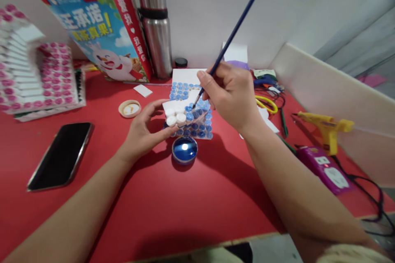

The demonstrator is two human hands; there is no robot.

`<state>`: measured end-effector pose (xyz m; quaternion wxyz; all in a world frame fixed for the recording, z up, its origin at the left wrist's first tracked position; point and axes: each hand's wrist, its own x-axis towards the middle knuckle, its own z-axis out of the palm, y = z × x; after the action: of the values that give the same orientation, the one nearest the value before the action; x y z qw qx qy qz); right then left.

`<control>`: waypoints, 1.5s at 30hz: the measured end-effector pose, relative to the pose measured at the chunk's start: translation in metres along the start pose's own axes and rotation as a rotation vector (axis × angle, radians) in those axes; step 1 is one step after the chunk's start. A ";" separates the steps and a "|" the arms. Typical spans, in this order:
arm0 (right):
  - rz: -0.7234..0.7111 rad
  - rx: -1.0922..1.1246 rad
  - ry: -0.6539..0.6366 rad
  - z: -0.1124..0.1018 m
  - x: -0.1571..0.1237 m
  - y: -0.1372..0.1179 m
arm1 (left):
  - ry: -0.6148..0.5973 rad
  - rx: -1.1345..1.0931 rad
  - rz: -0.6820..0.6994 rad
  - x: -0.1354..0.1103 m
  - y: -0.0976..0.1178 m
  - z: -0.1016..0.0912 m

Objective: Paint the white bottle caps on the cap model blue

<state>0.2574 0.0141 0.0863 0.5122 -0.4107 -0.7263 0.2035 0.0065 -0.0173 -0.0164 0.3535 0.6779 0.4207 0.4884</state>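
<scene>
My right hand [233,94] is closed around a paintbrush [239,22] with a dark blue handle. Its dark tip touches the small round rosettes on a white craft piece [177,107]. Rosettes near the brush are blue, while those at the left end are white. My left hand [146,131] grips the left edge of this piece between thumb and fingers. Behind and below it are more blue rosettes on a white board [187,74]. Just in front stands a small round pot of blue paint [184,150] with a shiny surface.
A phone [61,156] and a round lid [130,109] lie on the left. A pink-rosetted model [58,74], a printed box [105,28] and a steel flask [157,37] stand behind. On the right are a yellow glue gun [328,125], a purple power strip [324,168] and cables.
</scene>
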 end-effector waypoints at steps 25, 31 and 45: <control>0.018 0.035 -0.002 0.002 -0.001 0.001 | 0.002 -0.005 0.002 0.000 -0.001 0.000; 0.005 0.006 0.009 0.002 -0.001 -0.001 | 0.005 -0.006 -0.001 0.000 -0.002 0.000; 0.050 0.016 0.000 0.002 0.000 -0.008 | 0.001 -0.013 0.015 0.001 -0.001 0.000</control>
<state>0.2522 0.0097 0.0913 0.5103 -0.4246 -0.7143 0.2217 0.0064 -0.0161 -0.0172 0.3537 0.6785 0.4127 0.4942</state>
